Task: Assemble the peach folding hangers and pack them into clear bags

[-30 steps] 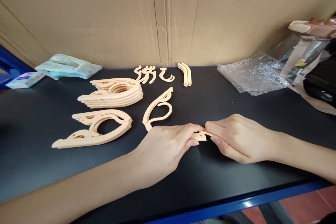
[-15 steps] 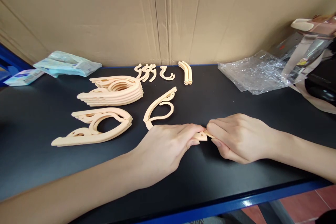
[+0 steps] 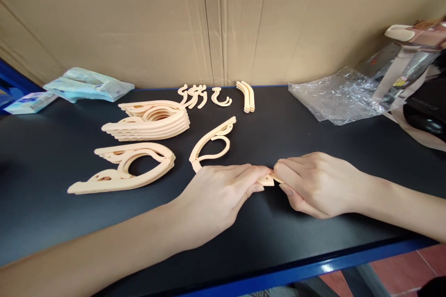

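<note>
My left hand [image 3: 219, 199] is closed around a cream plastic folding hanger [image 3: 205, 144]. One arm and the curved middle loop stick out beyond the knuckles; the rest lies under the hand. Its near end, with a small hole, shows past my left thumb and fingertips. My right hand [image 3: 317, 185] is closed, pinching a thin cream plastic piece [image 3: 278, 178] against that end. Most of this piece is hidden in the fingers, so I cannot tell its full shape. The fingertips of both hands almost meet.
Left of my hands lie a stack of folded hangers [image 3: 149, 130] and a smaller pile [image 3: 121, 183]. Behind are several small hooks [image 3: 197, 96], another hook group [image 3: 221, 97] and curved bars [image 3: 248, 97]. Blue packets [image 3: 88, 86], clear plastic wrap [image 3: 334, 97] and a strapped bottle [image 3: 411, 65] flank the black table [image 3: 272, 241].
Almost nothing differs. The hanger's far arm has tilted very slightly, and both hands keep their grip in the same place.
</note>
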Available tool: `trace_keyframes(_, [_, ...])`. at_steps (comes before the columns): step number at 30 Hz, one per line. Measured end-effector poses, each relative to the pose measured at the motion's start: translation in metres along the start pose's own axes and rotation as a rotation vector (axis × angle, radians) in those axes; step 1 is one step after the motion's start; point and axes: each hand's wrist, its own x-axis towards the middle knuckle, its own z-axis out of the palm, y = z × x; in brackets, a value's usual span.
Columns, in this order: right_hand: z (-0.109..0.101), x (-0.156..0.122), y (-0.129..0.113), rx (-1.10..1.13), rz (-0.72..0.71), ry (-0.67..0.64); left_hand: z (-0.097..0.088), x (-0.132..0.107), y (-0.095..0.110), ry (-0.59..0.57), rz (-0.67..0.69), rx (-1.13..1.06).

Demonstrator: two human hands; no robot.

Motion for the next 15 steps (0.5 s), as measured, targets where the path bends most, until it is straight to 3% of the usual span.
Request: trace_keyframes(15, [0.0021, 0.0002, -0.0037, -0.145, -0.051, 0.050, 0.0025, -0.0006, 0.0008, -0.016, 0.013, 0.049])
